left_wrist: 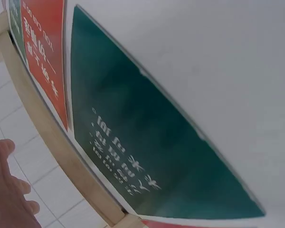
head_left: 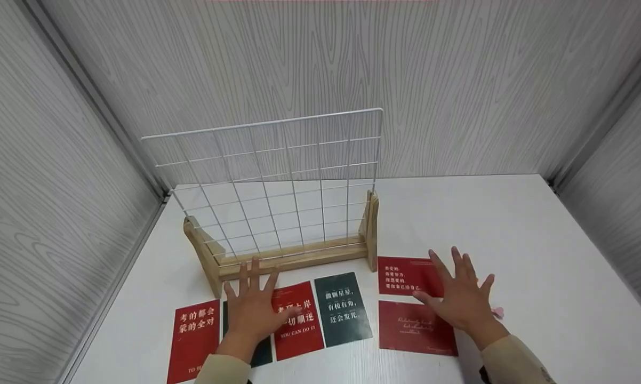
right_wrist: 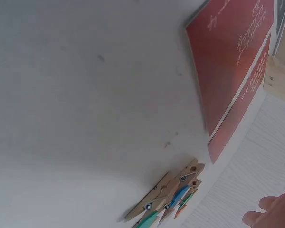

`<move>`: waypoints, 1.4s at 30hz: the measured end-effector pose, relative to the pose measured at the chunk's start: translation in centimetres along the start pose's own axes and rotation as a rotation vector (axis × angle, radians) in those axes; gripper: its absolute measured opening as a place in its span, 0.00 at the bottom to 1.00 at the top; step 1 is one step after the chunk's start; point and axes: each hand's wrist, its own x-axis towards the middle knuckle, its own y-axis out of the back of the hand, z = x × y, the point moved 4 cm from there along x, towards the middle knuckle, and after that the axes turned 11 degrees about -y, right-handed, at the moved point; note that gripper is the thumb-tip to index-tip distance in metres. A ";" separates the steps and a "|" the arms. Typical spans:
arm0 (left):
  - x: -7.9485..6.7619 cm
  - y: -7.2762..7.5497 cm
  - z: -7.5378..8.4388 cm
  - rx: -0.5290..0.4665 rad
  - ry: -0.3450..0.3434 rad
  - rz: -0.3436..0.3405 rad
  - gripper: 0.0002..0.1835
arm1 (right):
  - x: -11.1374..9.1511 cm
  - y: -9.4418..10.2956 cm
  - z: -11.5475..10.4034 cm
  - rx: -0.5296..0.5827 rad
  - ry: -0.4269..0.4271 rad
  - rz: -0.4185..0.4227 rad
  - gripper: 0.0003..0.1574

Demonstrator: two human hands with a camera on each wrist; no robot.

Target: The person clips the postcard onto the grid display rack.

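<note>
My left hand [head_left: 254, 312] hovers with fingers spread above a row of upright cards. Below it lie a red card [head_left: 195, 338], a dark green card [left_wrist: 128, 128] partly hidden by the hand in the head view, another red card [head_left: 312, 341] and a second green card [head_left: 343, 309]. My right hand [head_left: 462, 301], fingers also spread, is over the right edges of two red cards, an upper one [head_left: 400, 274] and a lower one [head_left: 414, 330]. Both hands hold nothing. Several wooden clothespins [right_wrist: 168, 192] with coloured pieces lie beside the red cards, mostly hidden by the right hand in the head view.
A white wire grid [head_left: 294, 192] stands in a wooden base [head_left: 299, 260] behind the cards. The white tabletop [head_left: 539, 256] extends to the right, and wood-grain panels [head_left: 342, 64] enclose the back and sides.
</note>
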 end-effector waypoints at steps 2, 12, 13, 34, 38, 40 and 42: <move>-0.1 0.1 -0.3 0.005 -0.002 -0.006 0.55 | 0.0 0.1 0.4 -0.005 0.000 -0.001 0.63; -0.8 0.1 -1.9 0.031 -0.015 -0.013 0.55 | 0.1 0.5 2.1 0.010 0.007 -0.010 0.59; -0.9 0.1 -2.1 0.028 -0.017 -0.013 0.55 | 0.1 0.5 2.3 0.013 0.006 -0.014 0.59; -2.6 0.6 -4.4 -0.038 -0.077 0.001 0.56 | 0.1 1.1 7.2 0.040 -0.002 -0.042 0.60; -2.9 0.4 -5.0 -0.023 -0.080 -0.008 0.57 | 0.0 1.3 8.3 0.042 -0.005 -0.066 0.60; -3.1 0.3 -5.3 -0.014 -0.079 -0.015 0.57 | -0.1 1.3 8.8 0.035 -0.007 -0.074 0.61; -3.2 0.3 -5.5 -0.014 -0.081 -0.020 0.57 | -0.2 1.4 9.2 0.025 -0.012 -0.075 0.60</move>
